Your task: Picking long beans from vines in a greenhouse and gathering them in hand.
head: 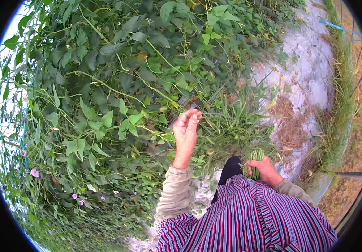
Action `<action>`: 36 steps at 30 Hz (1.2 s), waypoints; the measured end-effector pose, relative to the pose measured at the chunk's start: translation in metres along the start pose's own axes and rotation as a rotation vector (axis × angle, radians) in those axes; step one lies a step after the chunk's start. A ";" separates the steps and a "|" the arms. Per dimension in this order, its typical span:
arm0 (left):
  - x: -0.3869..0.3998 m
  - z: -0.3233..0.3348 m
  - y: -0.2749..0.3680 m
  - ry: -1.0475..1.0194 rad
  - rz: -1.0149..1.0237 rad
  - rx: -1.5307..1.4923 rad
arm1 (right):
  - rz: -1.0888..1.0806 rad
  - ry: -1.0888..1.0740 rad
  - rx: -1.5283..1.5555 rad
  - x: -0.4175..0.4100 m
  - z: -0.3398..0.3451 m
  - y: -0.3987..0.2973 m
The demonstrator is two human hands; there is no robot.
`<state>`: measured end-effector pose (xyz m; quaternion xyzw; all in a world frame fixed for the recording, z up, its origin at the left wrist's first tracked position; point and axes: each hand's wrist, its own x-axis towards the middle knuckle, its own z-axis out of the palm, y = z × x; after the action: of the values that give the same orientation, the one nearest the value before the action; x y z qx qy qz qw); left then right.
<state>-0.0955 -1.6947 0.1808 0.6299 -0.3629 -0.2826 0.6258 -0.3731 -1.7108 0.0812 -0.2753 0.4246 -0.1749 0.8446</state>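
My left hand (186, 130) is raised before the vines, its fingers curled and the thumb near the fingertips; whether anything thin is between them I cannot tell. Just above it a long, slender green bean pod (162, 94) slants down among the leaves. Another long pod (115, 86) hangs further left. Lower right, close to my lap, my right hand (264, 168) is closed round a bundle of green bean pods (256, 163), whose ends stick out above and below the fist.
Dense climbing bean vines (105, 56) fill the left and top, with purple flowers (34, 172) low at left. Grass (231, 126) grows at their foot. Pale ground sheeting (310, 63) with dry straw (286, 123) runs along the right. Blue cord (341, 29) crosses at upper right.
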 end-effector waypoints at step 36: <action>0.235 -0.198 -0.117 0.425 -0.148 0.213 | -0.014 -0.047 -0.247 0.175 0.044 -0.145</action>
<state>0.2127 -1.7751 0.0989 0.7626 -0.2037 -0.1490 0.5956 -0.2449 -1.9037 0.0836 -0.3841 0.4209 -0.1207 0.8128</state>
